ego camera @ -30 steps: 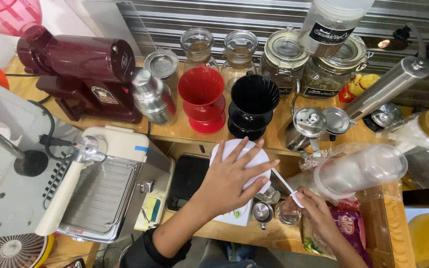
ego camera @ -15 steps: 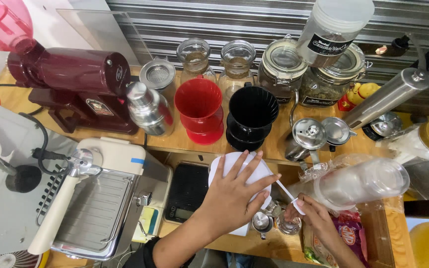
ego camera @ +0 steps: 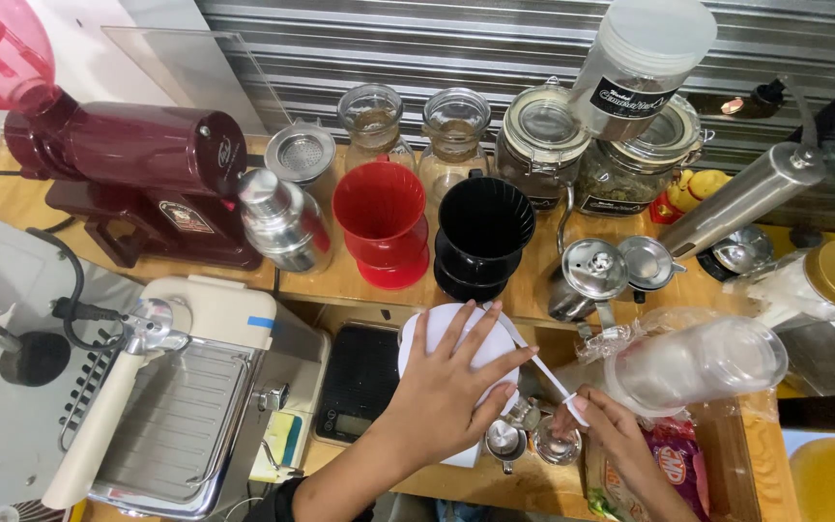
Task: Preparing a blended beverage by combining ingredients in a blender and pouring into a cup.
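Crowded desk [ego camera: 340, 282] seen from above. Left hand [ego camera: 451, 382] lies spread on a white round lid [ego camera: 437, 324], hemmed behind by the red dripper [ego camera: 381, 217] and black dripper [ego camera: 480, 232]. Right hand [ego camera: 601, 425] is boxed in by a bagged stack of clear cups [ego camera: 693, 360] beside it and small metal cups [ego camera: 533, 440] between the hands. Open passage: over the black scale [ego camera: 359, 382], toward the near edge.

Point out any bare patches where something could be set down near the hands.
Bare wood shows left of the maroon grinder, and below the left hand along the counter's front edge. The drip tray is bare. The shelf around the red dripper and black dripper is crowded.
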